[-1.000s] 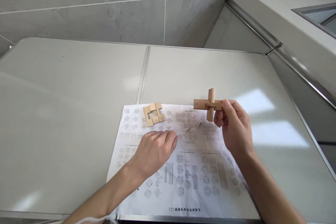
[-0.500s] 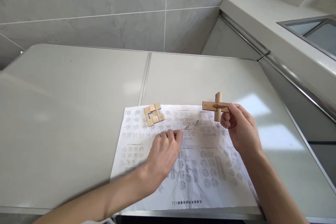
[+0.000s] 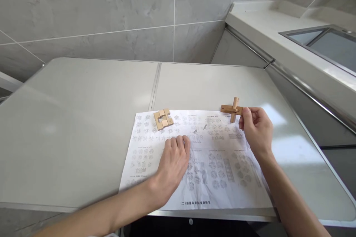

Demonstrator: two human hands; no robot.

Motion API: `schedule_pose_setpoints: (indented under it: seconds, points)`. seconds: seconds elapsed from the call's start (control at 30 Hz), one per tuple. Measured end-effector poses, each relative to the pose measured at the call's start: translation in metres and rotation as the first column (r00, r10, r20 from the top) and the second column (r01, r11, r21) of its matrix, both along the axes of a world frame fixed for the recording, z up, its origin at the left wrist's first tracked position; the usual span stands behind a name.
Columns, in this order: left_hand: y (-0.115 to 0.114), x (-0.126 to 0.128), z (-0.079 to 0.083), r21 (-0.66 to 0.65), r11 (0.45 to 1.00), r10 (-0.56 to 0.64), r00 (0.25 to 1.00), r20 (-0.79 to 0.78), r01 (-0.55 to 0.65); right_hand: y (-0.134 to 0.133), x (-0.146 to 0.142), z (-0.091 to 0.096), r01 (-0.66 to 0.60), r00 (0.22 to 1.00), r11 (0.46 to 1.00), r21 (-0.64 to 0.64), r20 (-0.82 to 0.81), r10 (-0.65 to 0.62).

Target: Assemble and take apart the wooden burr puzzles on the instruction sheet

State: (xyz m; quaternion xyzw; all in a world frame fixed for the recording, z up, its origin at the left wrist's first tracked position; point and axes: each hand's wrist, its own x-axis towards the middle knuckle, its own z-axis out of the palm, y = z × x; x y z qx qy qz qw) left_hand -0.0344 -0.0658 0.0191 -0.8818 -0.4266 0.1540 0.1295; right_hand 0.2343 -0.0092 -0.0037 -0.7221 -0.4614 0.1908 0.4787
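Note:
My right hand [image 3: 257, 130] pinches one arm of a wooden cross-shaped puzzle [image 3: 232, 109], holding it just above the far right corner of a printed instruction sheet [image 3: 194, 163]. My left hand [image 3: 174, 159] rests palm down on the middle of that sheet, its fingers curled and lying on the paper with nothing in them. A second wooden puzzle [image 3: 163, 119], a flat cluster of interlocked blocks, lies on the sheet's far left corner, beyond my left hand.
The sheet lies on a pale grey table [image 3: 83, 118] with a seam [image 3: 155, 85] down its middle. A grey tiled wall [image 3: 111, 11] stands behind. A higher counter with a sunken sink [image 3: 319, 40] runs along the right.
My right hand has carried the cross puzzle a little to the right and lower. My left hand has slid slightly right on the sheet and curled its fingers. The camera has tilted up.

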Motion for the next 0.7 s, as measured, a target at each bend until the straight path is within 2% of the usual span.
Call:
schedule_pose_setpoints:
  seconds: [0.07,0.17,0.33,0.43,0.57,0.7]
  points:
    - [-0.007,-0.002,0.005,-0.013,0.999,-0.031,0.997,-0.073,0.03,0.0,0.0,-0.001,0.017,0.993,0.999,-0.03,0.12,-0.013]
    - [-0.02,-0.01,0.006,-0.031,0.999,-0.034,0.992,-0.125,0.03,0.001,0.001,-0.004,0.002,0.977,0.999,-0.045,0.212,0.007]
    - [-0.029,-0.035,0.001,-0.056,0.996,0.07,0.986,0.148,-0.062,0.004,0.003,-0.006,-0.005,0.963,0.996,-0.093,0.267,0.03]
    - [-0.018,-0.053,0.01,-0.041,0.996,0.09,0.958,0.274,-0.082,0.004,0.003,-0.007,-0.009,0.966,0.991,-0.133,0.256,0.043]
    - [0.01,-0.074,0.029,-0.03,0.993,0.116,0.91,0.398,-0.113,0.005,0.004,-0.01,-0.005,0.966,0.989,-0.15,0.254,0.044]
    - [0.04,-0.086,0.031,-0.004,0.975,0.183,0.796,0.577,-0.221,0.005,0.005,-0.01,0.014,0.954,1.0,0.0,0.298,-0.013]
